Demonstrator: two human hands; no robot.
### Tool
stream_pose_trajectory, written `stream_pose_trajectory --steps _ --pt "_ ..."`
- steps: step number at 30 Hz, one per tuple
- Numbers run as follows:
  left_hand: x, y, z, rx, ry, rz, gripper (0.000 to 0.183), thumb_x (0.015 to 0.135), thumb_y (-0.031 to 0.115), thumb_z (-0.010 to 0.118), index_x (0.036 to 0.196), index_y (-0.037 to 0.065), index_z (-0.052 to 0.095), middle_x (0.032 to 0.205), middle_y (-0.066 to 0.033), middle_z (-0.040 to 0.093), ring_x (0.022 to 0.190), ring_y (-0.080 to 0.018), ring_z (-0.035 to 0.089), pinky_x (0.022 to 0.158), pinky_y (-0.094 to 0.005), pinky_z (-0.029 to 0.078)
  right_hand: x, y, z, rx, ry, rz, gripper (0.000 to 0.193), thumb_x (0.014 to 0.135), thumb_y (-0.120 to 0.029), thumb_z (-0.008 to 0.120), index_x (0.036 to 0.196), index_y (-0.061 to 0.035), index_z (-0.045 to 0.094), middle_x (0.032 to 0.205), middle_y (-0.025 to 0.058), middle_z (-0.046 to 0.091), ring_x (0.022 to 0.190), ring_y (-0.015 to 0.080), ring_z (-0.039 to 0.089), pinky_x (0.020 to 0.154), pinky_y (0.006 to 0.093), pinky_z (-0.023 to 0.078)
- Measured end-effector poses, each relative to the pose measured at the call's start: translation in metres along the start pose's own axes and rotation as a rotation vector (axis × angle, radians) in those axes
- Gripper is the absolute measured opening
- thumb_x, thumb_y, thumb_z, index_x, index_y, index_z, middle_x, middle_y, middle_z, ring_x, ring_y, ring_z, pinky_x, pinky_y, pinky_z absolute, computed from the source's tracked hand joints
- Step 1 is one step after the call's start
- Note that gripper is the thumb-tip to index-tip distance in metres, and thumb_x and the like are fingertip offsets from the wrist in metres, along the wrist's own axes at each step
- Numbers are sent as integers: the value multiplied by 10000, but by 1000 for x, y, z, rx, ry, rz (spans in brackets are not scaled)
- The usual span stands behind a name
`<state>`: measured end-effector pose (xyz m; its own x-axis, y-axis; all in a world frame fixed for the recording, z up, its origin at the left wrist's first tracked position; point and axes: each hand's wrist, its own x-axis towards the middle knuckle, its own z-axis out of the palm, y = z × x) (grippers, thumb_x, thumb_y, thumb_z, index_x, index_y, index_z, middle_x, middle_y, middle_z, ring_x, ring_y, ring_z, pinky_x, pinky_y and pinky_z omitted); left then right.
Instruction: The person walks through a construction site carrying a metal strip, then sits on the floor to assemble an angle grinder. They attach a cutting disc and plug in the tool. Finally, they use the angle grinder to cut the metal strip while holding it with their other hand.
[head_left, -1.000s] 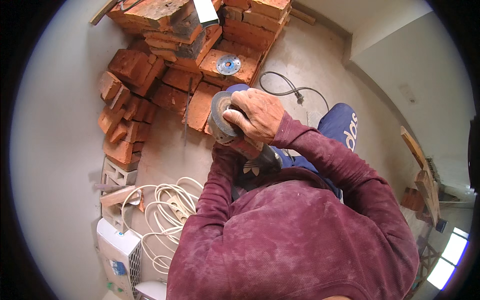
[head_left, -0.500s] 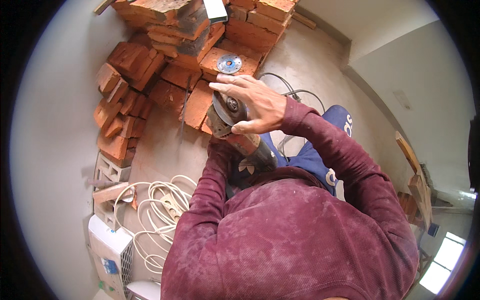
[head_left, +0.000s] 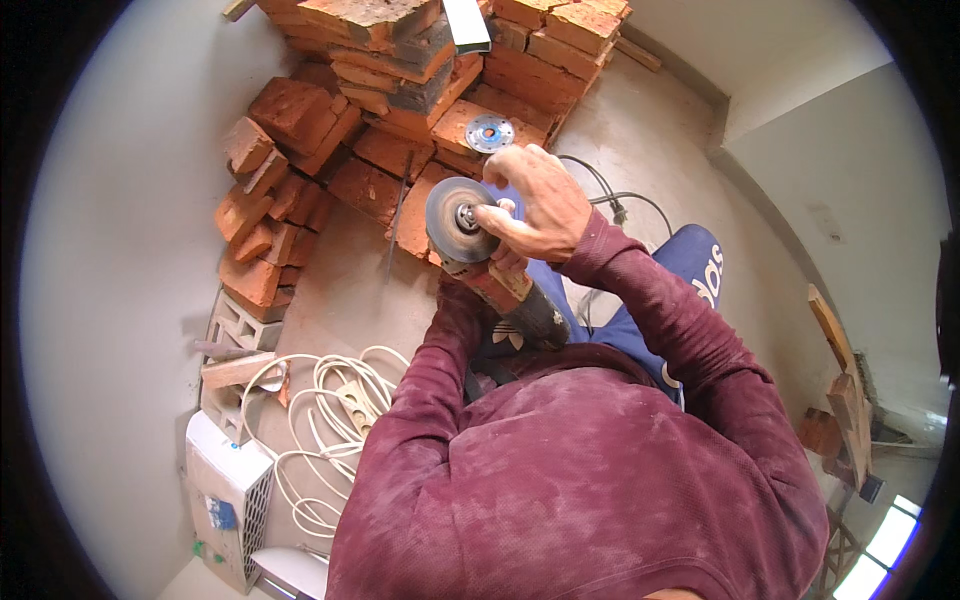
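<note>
An angle grinder (head_left: 510, 290) leans against my lap, its head toward the bricks and its grey cutting disc (head_left: 446, 222) facing up. My right hand (head_left: 548, 205) is at the disc's centre, fingers curled and thumb against the small metal nut (head_left: 466, 214). From below, my left hand (head_left: 511, 259) supports the grinder near its head; only some fingertips seem to show past its right side, the rest being hidden. A second disc with a blue centre (head_left: 490, 134) lies flat on a brick just beyond my right hand.
Stacked orange bricks (head_left: 375, 150) rise ahead and to the left. A thin rod (head_left: 397, 215) leans by them. Coiled white extension cable (head_left: 325, 405), a hollow block (head_left: 245, 325) and a white metal casing (head_left: 228, 480) are at left. Dark cable (head_left: 635, 200) lies at right.
My right hand has gone from spread fingers over the disc's edge to curled fingers at its centre nut. The disc face has turned more into view; the whole scene has shifted slightly right.
</note>
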<state>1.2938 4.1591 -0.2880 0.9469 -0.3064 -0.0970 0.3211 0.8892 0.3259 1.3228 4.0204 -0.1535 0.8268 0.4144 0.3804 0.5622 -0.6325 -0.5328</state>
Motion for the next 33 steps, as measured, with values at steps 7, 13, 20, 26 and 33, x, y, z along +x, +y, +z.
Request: stream_pose_trajectory --steps 7,13,20,26,33 --pt "-4 6 -3 17 28 42 558 951 454 429 1341 56 404 1301 -124 499 1190 -266 505 1006 -420 433 13 -22 31 -168 -152 -96 297 783 -317 621 939 -74 555 891 101 537 876 284 520 795 396 391" --pt "-5 9 -4 1 59 78 546 969 448 406 1349 57 400 1314 -126 494 1203 -267 500 1013 -424 431 21 -18 21 -145 -124 -139 399 722 -388 601 970 -76 571 903 126 578 908 294 539 772 415 408" --pt "-7 12 -4 3 124 78 532 989 440 378 1359 58 395 1329 -128 488 1217 -268 494 1022 -428 428 20 -28 37 -283 -196 -91 337 824 -386 624 827 -56 555 852 111 582 872 277 551 761 395 408" --pt "-7 15 -32 29 136 41 518 1004 426 361 1364 56 400 1332 -133 494 1209 -275 507 1021 -436 437 23 -16 21 -117 -103 -264 372 793 -403 639 850 -48 542 888 117 563 840 292 525 752 423 395" --pt "0 2 -32 -227 -116 158 634 970 559 336 1334 56 461 1307 -149 523 1171 -302 543 979 -443 480 15 -18 37 -504 -2 -94 451 876 -506 528 840 -61 595 789 105 608 781 275 572 735 404 383"
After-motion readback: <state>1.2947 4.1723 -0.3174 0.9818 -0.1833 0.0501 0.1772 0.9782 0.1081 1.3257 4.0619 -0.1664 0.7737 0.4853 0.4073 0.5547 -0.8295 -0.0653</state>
